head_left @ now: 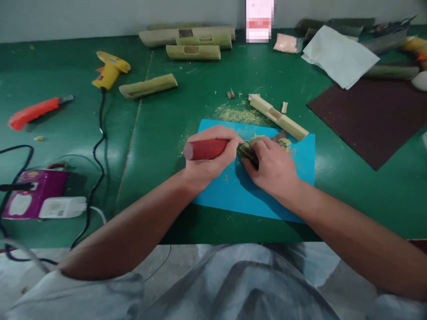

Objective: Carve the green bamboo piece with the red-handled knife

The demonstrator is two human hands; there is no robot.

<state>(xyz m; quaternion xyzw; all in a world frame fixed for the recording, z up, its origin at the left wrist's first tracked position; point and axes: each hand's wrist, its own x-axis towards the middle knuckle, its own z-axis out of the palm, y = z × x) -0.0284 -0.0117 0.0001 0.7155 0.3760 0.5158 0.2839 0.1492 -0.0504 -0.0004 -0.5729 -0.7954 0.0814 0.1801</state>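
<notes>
My left hand is closed around the thick red handle of a hand tool. Its working end points at a dark green bamboo piece and is mostly hidden by the fingers. My right hand grips that bamboo piece, covering most of it. Both hands are above a blue sheet on the green table. Pale shavings lie beside the right fingers. Just behind them, a light bamboo length with a rectangular opening rests slantwise, partly on the sheet's far edge.
Several bamboo sections lie along the wall, and another lies nearer. At left are a yellow corded tool, a red-handled cutter and a purple power box with cables. A dark brown sheet and white paper occupy the right.
</notes>
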